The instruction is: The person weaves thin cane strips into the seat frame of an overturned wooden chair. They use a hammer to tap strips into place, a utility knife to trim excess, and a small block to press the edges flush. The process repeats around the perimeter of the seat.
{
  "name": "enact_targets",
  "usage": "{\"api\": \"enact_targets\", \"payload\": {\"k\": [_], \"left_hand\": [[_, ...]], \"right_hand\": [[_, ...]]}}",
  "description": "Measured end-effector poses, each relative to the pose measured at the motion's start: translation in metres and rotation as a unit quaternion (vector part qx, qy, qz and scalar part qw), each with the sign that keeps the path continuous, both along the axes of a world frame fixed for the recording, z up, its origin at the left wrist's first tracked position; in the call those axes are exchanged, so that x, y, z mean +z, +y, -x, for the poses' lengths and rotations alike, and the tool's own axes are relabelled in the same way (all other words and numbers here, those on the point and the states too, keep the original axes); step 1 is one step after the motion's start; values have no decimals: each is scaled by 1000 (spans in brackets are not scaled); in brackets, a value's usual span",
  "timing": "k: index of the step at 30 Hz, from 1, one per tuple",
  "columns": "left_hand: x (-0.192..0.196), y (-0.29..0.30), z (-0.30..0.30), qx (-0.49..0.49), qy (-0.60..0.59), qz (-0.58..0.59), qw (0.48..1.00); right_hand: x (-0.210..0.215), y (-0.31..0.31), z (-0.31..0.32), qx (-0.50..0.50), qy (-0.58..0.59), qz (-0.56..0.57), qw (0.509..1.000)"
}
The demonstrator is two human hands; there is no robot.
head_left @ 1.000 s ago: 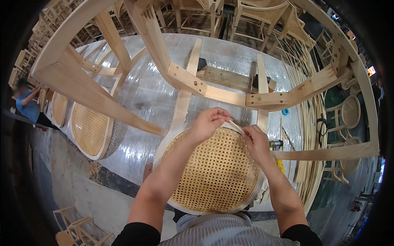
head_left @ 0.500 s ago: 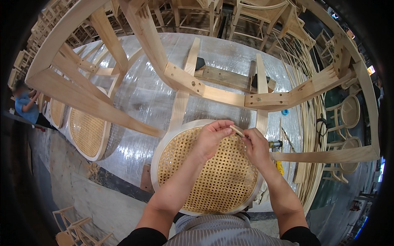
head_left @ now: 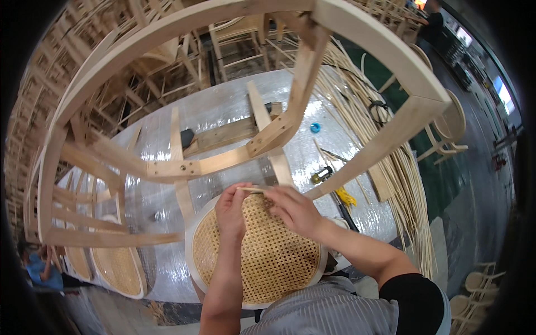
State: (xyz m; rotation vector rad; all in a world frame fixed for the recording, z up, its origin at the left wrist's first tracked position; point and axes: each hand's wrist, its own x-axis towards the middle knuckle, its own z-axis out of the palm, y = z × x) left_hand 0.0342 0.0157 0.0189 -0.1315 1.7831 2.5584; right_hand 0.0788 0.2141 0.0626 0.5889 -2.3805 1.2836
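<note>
Above the far edge of a round woven cane seat (head_left: 262, 251), a short pale rattan strip (head_left: 252, 190) is held between my two hands. My left hand (head_left: 230, 211) pinches its left end between thumb and fingers. The fingertips of my right hand (head_left: 295, 211) close round its right end, and the other fingers curl below. A thin greyish edge shows beside the strip, too small to make out. The seat has a pale wooden rim and belongs to an upturned wooden chair frame (head_left: 223, 162) that arches over the table in front of me.
Long rattan canes (head_left: 391, 184) lie along the table's right side. Nearer are a screwdriver (head_left: 322, 175), a yellow-handled tool (head_left: 345, 196) and a blue tape roll (head_left: 315, 128). Another cane seat (head_left: 118, 267) stands at left, where a person in blue (head_left: 42, 271) works. Chairs are stacked behind.
My view has swung to the right, so the seat and frame sit further left. Both hands still hold the strip, now lying nearly level, and my right hand has turned more sideways.
</note>
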Motion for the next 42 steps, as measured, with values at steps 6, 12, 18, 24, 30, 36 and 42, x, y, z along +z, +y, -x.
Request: {"api": "enact_targets", "payload": {"k": [6,12,18,24,30,36,42], "left_hand": [[4,-37,-1,-65,-11,113,991],[1,-32,-1,-121,-121,-129,977],[-14,-19,-9,-58,-130,-201,969],[-22,1,-10,-20,-124,-246,961],[-9,17,-4,-33,-146,-263,953],[-20,3,-16,1,-154,-240,958],[-14,17,-14,12,-157,-234,960]], "right_hand": [[-59,168,-59,-271,-101,-58,956],[-90,273,-49,-417,-301,-309,800],[-91,292,-66,-443,-282,-200,827],[-83,254,-61,-336,-300,-243,859],[-97,261,-52,-406,-264,-207,850],[-63,207,-150,-303,-268,-77,911],[16,75,-81,-2,-309,165,937]]}}
